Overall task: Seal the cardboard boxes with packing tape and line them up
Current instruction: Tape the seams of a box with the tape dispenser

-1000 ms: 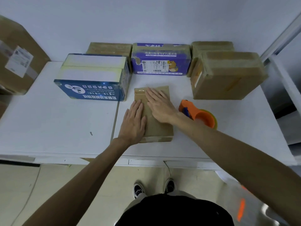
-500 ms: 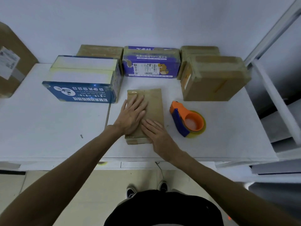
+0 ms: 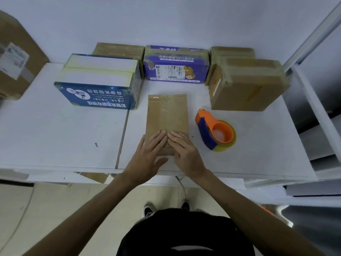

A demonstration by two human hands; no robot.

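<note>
While box (image 3: 167,115) lies, L+R hands (image 3: 145,156) press

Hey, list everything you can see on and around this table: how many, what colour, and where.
flat box: one, brown, table centre, taped lengthwise
tape dispenser: one, orange and blue, right of the flat box
printed box: one, blue and white, back left
purple box: one, back centre
taped box: one, brown, back right
rear-left box: one, brown, behind the printed box
rear-right box: one, brown, behind the taped box
large carton: one, brown, far left
table: one, white
shoes: two, black, on the floor
left hand: flat on the flat box's near end
right hand: flat beside it
</note>
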